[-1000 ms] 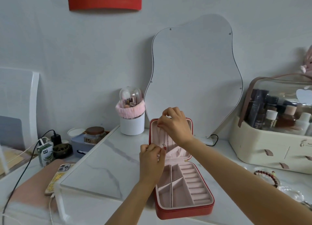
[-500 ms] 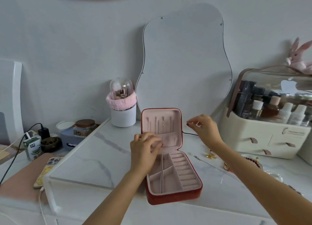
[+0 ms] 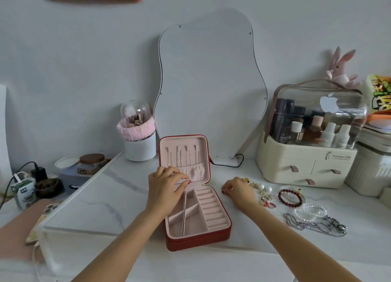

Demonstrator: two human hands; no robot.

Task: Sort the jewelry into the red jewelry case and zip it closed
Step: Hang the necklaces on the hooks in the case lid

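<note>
On the white marble table [image 3: 118, 199] stands one red jewelry case [image 3: 196, 216], open, its lid upright. The left hand [image 3: 164, 188] rests at the hinge, fingers curled; if it pinches something, I cannot tell. The right hand [image 3: 238, 189] pinches something small beside two pearls [image 3: 265, 188] and three bracelets [image 3: 289, 198].

— What has changed with the right hand [image 3: 238, 191]?
— A second ago it was up at the top of the open lid of the red jewelry case with the pink lining [image 3: 191, 188]. It then swung out to the right, and now it is down on the white marble tabletop [image 3: 110, 197], just right of the case and beside the small gold earrings and pearls [image 3: 259, 186].
— And the left hand [image 3: 166, 188]?
— It pinched a thin chain against the lid before. Now its fingers [image 3: 182, 183] rest at the lid's gathered pocket.
</note>
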